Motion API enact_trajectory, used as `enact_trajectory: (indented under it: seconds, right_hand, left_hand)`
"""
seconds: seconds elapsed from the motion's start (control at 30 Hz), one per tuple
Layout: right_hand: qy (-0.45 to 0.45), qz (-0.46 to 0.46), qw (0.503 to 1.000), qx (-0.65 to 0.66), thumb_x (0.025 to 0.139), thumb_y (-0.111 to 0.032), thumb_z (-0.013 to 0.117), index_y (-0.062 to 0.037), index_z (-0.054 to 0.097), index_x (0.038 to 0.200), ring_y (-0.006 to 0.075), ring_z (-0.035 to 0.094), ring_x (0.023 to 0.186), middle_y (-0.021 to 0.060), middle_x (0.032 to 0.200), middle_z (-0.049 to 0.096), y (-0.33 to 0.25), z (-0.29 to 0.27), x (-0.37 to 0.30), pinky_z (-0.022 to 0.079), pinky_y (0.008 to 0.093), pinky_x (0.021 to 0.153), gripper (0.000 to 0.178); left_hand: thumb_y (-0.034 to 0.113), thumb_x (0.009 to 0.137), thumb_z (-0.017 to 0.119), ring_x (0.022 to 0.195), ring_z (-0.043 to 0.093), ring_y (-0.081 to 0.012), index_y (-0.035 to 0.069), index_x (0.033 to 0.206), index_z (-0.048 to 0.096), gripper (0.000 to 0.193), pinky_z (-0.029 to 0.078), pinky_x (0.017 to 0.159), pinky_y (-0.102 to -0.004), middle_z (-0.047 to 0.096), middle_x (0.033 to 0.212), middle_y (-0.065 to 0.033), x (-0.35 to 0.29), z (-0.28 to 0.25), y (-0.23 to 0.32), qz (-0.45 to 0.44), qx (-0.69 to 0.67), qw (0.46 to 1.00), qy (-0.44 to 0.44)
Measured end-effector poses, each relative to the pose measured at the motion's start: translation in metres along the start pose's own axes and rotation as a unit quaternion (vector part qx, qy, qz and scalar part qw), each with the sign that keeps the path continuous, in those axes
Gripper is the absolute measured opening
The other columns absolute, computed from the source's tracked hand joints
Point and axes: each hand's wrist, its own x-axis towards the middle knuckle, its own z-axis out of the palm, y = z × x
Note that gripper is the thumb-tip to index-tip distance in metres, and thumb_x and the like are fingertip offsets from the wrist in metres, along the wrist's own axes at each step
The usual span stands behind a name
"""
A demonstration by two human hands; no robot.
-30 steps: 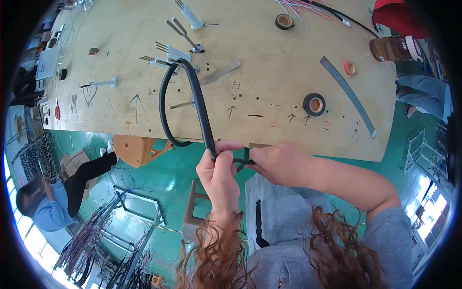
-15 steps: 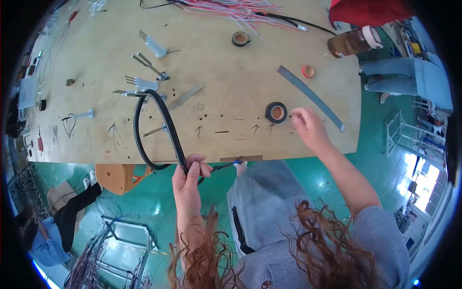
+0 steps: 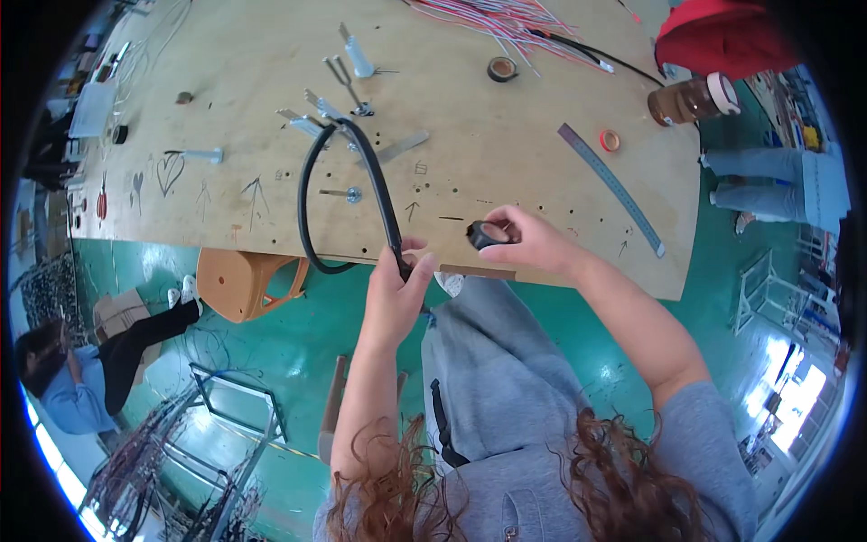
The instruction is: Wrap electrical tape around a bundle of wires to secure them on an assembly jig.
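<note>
1. Black cable (image 3: pixel 379 185) is looped over a pronged holder (image 3: pixel 310 126), left of the middle of the tabletop (image 3: pixel 253 63); the loop's lower bend hangs past the near edge.
2. By that edge, the thick length of the cable is gripped by the left hand (image 3: pixel 396 287), with thumb and fingers closed around it. A dark tail shows below the hand, its end too small to be made out.
3. To the right, the black tape roll (image 3: pixel 488 237) is held between the thumb and fingers of the right hand (image 3: pixel 531 242), by the near edge. Half a second ago that hand was empty and the roll lay on the tabletop; since then it has been picked up and brought toward the cable. Both hands are thus occupied, with tape and cable near each other but apart.
4. Farther right, a blue ruler (image 3: pixel 612 191) is seen lying slantwise toward the right edge, with a red tape roll (image 3: pixel 610 140) beside it; neither is touched.
</note>
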Motion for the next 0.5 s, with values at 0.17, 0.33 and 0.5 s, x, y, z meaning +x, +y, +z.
enact_trajectory:
  seconds: [0.17,0.33,0.5]
  right_hand:
    - [-0.151,0.108,0.982,0.025,0.072,-0.034,0.073,-0.0006,0.048,0.112,0.0113,0.052,0.082,0.0053,0.095,0.054,-0.017,0.021,0.05,0.042,0.0256,0.069,0.058]
    - [-0.243,0.092,0.964,0.049,0.072,-0.032,0.073,-0.0008,0.047,0.116,0.0108,0.051,0.09,0.0048,0.102,0.054,-0.034,0.043,0.08,0.042,0.0253,0.076,0.059]
    - [-0.332,0.047,0.929,0.155,0.072,-0.021,0.073,-0.0008,0.043,0.122,0.0133,0.048,0.106,0.0045,0.109,0.052,-0.049,0.052,0.079,0.037,0.0281,0.093,0.061]
  left_hand:
    - [0.021,0.094,0.042,0.058,0.043,-0.0065,0.001,0.103,0.038,0.023,0.035,0.053,-0.018,0.052,0.067,-0.0027,-0.014,0.001,-0.004,-0.053,-0.265,0.959,0.086]
    - [0.021,0.094,0.042,0.059,0.046,-0.0068,0.0,0.123,0.028,0.039,0.035,0.054,-0.0167,0.057,0.072,-0.0069,-0.018,-0.001,0.0,-0.094,-0.313,0.937,0.125]
    - [0.016,0.093,0.042,0.059,0.046,-0.0056,0.0,0.133,0.027,0.046,0.035,0.054,-0.0165,0.057,0.073,-0.0056,-0.021,-0.008,0.003,-0.104,-0.363,0.919,0.111]
